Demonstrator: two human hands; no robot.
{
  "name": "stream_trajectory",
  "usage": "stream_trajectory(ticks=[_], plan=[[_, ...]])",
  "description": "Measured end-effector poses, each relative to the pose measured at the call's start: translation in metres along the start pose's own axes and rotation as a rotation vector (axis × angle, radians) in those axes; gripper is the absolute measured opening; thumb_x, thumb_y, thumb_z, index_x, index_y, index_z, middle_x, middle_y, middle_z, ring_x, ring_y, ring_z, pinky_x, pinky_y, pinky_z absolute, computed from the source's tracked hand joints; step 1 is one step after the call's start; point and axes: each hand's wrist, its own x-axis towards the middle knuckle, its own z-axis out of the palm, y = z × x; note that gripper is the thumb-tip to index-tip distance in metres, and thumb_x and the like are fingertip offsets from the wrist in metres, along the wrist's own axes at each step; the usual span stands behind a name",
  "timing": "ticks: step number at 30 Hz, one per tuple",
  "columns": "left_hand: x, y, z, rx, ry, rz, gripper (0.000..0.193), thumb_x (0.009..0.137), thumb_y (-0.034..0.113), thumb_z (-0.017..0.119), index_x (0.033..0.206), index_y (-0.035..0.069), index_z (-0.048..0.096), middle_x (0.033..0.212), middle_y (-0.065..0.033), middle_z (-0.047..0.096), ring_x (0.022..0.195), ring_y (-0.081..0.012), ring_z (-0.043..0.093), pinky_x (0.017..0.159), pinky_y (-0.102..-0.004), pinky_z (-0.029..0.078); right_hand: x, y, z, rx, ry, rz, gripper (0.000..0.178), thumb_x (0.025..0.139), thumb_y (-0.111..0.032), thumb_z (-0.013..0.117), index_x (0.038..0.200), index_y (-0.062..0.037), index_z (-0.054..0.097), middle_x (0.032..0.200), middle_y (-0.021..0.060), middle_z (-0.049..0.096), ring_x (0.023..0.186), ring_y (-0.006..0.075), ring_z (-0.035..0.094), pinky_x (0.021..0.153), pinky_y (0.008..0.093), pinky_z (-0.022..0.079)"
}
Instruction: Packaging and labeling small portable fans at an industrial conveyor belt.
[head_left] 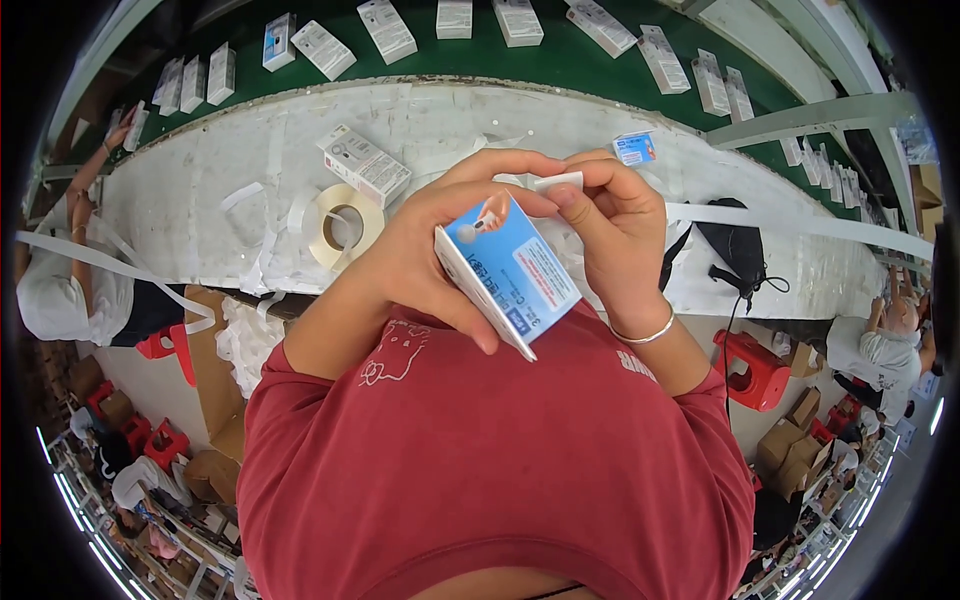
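From my remote view I see the left hand (430, 255) wrapped around a small blue and white box (510, 272), held up in front of the red shirt (490, 450). The fingers of that hand curl over the box's upper end and its thumb presses against the white side edge lower down, so the grip is closed firmly on the box. The box sits tilted, its printed blue face turned up toward me, its lower corner pointing down toward the chest.

The right hand (615, 235) comes in from the other side and meets the box at its top end. Its thumb and forefinger are pinched shut on a small white tab (558, 181) right at the upper edge of the box, touching the left fingertips there. I cannot tell whether the tab is a flap of the box or a separate strip. A thin bracelet (645, 335) rings the right wrist.

Beyond the hands lies a white work table (200, 170). On it, to the left of the box, a roll of clear tape (343, 225) lies flat, with a white carton (365, 165) just beside it. A little blue packet (634, 148) lies near the right hand. Further off, a green conveyor belt (480, 55) carries a row of white boxes (388, 28).
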Motion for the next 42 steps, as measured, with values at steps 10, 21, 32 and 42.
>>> stream_trajectory(ticks=[10,21,32,42], plan=[[0.008,0.017,0.009,0.177,0.105,-0.003,0.076,0.048,0.02,0.084,0.118,0.003,0.059,0.127,-0.0129,0.051,0.108,-0.0253,0.052,0.092,-0.0346,0.042,0.001,-0.029,-0.003,0.052,0.0,0.067,0.019,0.075,0.007,0.066,0.093,0.0005,0.061,0.088,0.0048,0.061,0.076,0.0117,0.056,0.074,0.0219,0.046],[0.015,0.013,-0.003,0.418,0.031,0.213,0.058,0.064,0.004,0.074,0.119,0.001,0.057,0.128,-0.0159,0.049,0.105,-0.0223,0.053,0.078,-0.0281,0.05,0.024,-0.022,-0.011,-0.01,-0.131,-0.188,0.019,0.074,0.009,0.065,0.091,0.001,0.063,0.086,0.0082,0.062,0.076,0.0145,0.057,0.074,0.0231,0.046],[0.022,0.012,0.006,0.229,0.111,0.116,0.058,0.065,0.005,0.074,0.12,0.001,0.057,0.127,-0.0164,0.048,0.103,-0.0214,0.052,0.071,-0.0239,0.05,0.025,-0.019,-0.013,-0.007,-0.066,-0.201,0.013,0.075,0.007,0.065,0.087,0.0004,0.063,0.085,0.0084,0.062,0.073,0.0139,0.056,0.066,0.0219,0.045],[0.019,0.011,0.021,0.141,0.197,0.005,0.064,0.058,0.01,0.079,0.119,0.002,0.058,0.126,-0.0144,0.048,0.106,-0.0216,0.052,0.085,-0.0291,0.045,0.02,-0.019,-0.013,-0.03,-0.036,-0.188,0.01,0.079,0.002,0.063,0.089,-0.0003,0.059,0.083,0.0069,0.061,0.069,0.0111,0.052,0.064,0.0208,0.044]])
